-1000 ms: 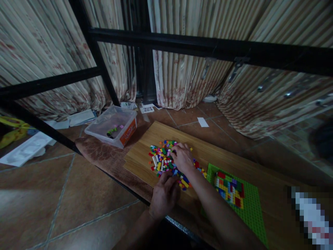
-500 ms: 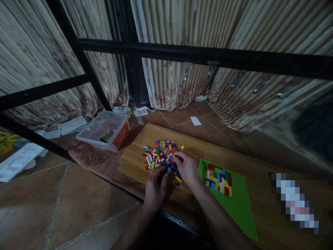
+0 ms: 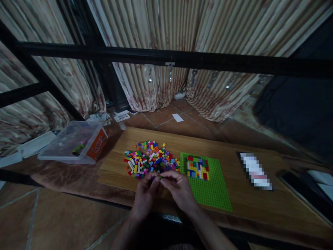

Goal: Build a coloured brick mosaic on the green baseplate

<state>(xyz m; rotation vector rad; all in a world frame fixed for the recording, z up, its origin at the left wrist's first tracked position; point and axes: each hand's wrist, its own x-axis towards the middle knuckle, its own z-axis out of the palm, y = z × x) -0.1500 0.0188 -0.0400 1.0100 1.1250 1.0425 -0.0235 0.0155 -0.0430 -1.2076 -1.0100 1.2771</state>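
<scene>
In the head view, my left hand [image 3: 145,191] and my right hand [image 3: 179,189] meet at the near edge of a pile of small toy bricks [image 3: 145,158]. Both are closed in a pinch, fingertips almost touching. Something tiny seems to sit between them, too small and dark to name. Right of my right hand lies a green studded baseplate [image 3: 215,191]. On its upper left part stands a block of multicoloured bricks [image 3: 197,168], pressed side by side in a rough square.
A wooden board [image 3: 239,198] bears all this. To its left stands a clear plastic box [image 3: 70,140] with an orange label and a few pieces inside. A pixelated flat object [image 3: 256,172] lies on the right. A black metal bar [image 3: 140,55] crosses before the curtains.
My right hand has come back from the pile to my left hand, and their fingertips are now together at the pile's near edge. The view has turned to the right.
</scene>
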